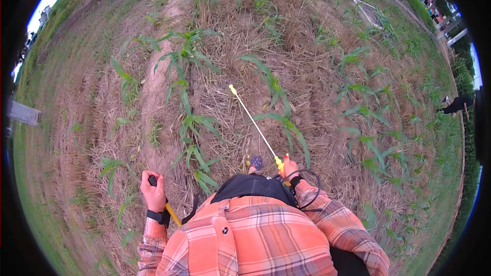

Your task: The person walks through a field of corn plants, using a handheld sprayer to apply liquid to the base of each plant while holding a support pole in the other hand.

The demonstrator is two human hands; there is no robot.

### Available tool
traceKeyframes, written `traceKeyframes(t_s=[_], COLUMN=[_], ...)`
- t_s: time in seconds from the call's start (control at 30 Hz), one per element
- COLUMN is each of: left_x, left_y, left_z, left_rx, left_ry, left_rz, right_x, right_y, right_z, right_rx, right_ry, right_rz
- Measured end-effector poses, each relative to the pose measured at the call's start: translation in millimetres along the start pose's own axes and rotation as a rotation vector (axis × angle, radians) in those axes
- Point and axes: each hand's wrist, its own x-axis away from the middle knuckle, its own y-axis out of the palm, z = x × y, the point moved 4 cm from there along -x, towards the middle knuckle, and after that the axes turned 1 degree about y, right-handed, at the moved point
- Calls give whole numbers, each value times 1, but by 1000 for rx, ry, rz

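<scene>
At the lower left, my left hand [153,190] is closed round the black grip of a lever [174,215] with a yellow-orange shaft. My right hand [289,167], right of centre, is wrapped round the yellow and black handle of a spray wand [255,125]. The thin white tube points forward and left, ending in a yellow nozzle [232,90] over straw-covered soil. A black hose [319,186] loops beside my right wrist. Green plants [276,89] stand near the wand on its right, and another row [189,122] grows to its left.
More plants [365,110] grow in rows on the right. A rectangular frame [367,14] lies at the upper right. A grey board [24,113] is at the far left edge. A dark shape [458,104], unclear, is at the far right. A patterned shoe [256,162] shows below me.
</scene>
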Motion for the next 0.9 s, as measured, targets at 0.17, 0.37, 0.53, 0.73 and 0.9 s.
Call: traceKeyframes(t_s=[0.17,0.37,0.53,0.73,0.9], left_x=[-31,-55,-75,-101,-143], left_y=[51,90,106,121,134], left_z=[31,52,62,69,75], left_rx=[-11,-31,-44,-83,-26], left_ry=[-17,33,174,163,102], left_rz=[-48,-61,-81,-120,-138], right_x=[-31,-59,-71,-81,-87], right_y=[-48,-97,-126,-138,-131], right_z=[-6,-11,-10,-5,-31], right_rx=[-159,-236,-340,-444,-476], right_ry=[113,161,170,184,257], right_rz=[69,173,255,330,387])
